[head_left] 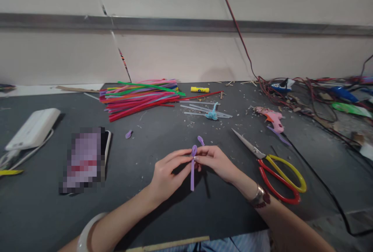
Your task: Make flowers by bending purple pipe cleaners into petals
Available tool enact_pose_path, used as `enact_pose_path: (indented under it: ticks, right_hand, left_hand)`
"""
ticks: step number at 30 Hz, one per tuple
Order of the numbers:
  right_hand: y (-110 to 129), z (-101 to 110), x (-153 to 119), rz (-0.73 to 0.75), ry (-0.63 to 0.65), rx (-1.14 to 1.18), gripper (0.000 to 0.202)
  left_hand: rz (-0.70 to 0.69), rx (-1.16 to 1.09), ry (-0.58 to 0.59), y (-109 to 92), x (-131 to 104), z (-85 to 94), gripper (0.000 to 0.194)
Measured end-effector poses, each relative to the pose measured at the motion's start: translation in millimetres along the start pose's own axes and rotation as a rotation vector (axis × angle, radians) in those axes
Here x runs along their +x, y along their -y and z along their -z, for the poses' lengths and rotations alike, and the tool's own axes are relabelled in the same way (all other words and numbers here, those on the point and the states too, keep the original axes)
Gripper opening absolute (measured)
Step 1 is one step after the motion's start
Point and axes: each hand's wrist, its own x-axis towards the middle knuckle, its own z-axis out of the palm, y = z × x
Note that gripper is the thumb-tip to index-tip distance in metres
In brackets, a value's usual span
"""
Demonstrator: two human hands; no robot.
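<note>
Between both hands, above the dark table, is a purple pipe cleaner (192,176) with a loop bent at its top and a straight tail hanging down. My left hand (171,170) is closed, its fingertips pinching the strip from the left just under the loop. From the other side my right hand (217,162) pinches the same spot with thumb and forefinger. A small purple loop (201,140) lies just beyond my right fingers, and another small purple piece (129,134) lies farther left on the table.
Scissors (265,157) and a pink glue gun (272,118) lie to the right. A bundle of coloured pipe cleaners (142,98), a glue stick (199,89) and a light blue shape (211,114) are at the back. A phone (84,159) and white power bank (33,127) lie left.
</note>
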Motion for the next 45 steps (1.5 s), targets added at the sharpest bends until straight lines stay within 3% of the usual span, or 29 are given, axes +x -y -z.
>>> enact_pose_path:
  ticks: [6, 18, 27, 32, 35, 38, 42, 45]
  right_hand:
    - [2, -1, -2, -0.005, 0.005, -0.083, 0.015]
    - [-2, -4, -2, -0.001, 0.000, -0.244, 0.017]
    - [-10, -5, -2, 0.006, -0.039, -0.334, 0.019]
    - [-13, -6, -3, 0.060, -0.030, -0.393, 0.019]
    - [-9, -7, -6, 0.087, -0.034, -0.470, 0.020]
    - [-2, -6, -9, 0.212, -0.080, -0.671, 0.016]
    - [1, 3, -10, 0.604, -0.260, -0.961, 0.025]
    - [-1, 9, -9, 0.802, -0.219, -1.190, 0.033]
  left_hand:
    - [0.036, -0.010, 0.022, 1, -1, 0.0, 0.014]
    - [0.296, -0.167, 0.036, 6, 3, -3.5, 0.008]
    - [0.527, -0.328, 0.043, 9, 5, -4.6, 0.014]
    - [0.627, -0.434, 0.020, 10, 8, -5.5, 0.029]
    - [0.676, -0.429, 0.025, 11, 9, -5.4, 0.023]
    - [0.719, -0.470, 0.031, 13, 11, -4.1, 0.019]
    - [0.798, -0.620, 0.084, 12, 14, -2.2, 0.017]
    - [0.843, -0.761, 0.162, 9, 14, -2.1, 0.015]
